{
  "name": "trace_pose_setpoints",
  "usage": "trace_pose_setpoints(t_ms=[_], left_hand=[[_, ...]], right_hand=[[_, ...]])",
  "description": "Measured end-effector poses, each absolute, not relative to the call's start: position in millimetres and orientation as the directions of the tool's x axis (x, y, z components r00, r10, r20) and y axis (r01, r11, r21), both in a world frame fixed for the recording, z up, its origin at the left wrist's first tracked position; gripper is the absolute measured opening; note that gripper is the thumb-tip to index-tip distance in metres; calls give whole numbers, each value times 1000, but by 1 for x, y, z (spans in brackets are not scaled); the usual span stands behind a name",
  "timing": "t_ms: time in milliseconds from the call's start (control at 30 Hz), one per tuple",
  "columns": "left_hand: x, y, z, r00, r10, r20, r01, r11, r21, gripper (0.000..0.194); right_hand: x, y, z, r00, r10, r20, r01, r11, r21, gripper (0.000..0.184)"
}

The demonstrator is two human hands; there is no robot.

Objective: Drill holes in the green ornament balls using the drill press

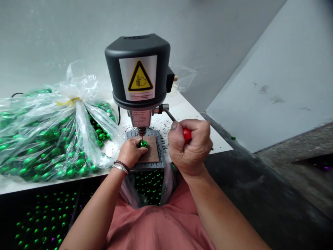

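Observation:
A small black drill press (137,73) with a hand-warning label stands on the white table. Under its chuck (142,131), a shiny green ball (143,144) sits on a brown board (153,149) on the drill's base. My left hand (131,151) pinches that ball between thumb and fingers, and the thin bit comes down to its top. My right hand (191,144) is closed round the red knob (187,135) at the end of the drill's feed lever (170,115). Dark shavings lie around the base.
To the left, a clear plastic bag (78,118) tied with yellow string holds many green balls. More green balls (149,185) lie in a container below the table edge, and others at lower left. One loose ball (233,138) is on the floor at right.

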State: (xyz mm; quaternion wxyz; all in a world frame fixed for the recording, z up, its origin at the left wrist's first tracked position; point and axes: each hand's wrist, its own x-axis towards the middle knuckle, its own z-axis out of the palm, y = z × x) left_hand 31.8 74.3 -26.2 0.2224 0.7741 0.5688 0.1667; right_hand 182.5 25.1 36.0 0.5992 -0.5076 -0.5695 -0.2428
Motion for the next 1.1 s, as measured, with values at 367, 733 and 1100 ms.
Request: trace_pose_setpoints(t_ms=[367,733,1100], left_hand=[[32,71,-21,284,959,6,821,-246,516,17],[29,60,-18,205,979,-2,823,-171,541,31],[4,21,0,394,884,-254,665,-83,742,50]], right_hand=[[180,27,6,263,322,909,768,500,-400,17],[181,46,86,350,307,885,765,451,-459,17],[181,49,95,355,384,852,689,508,-516,23]])
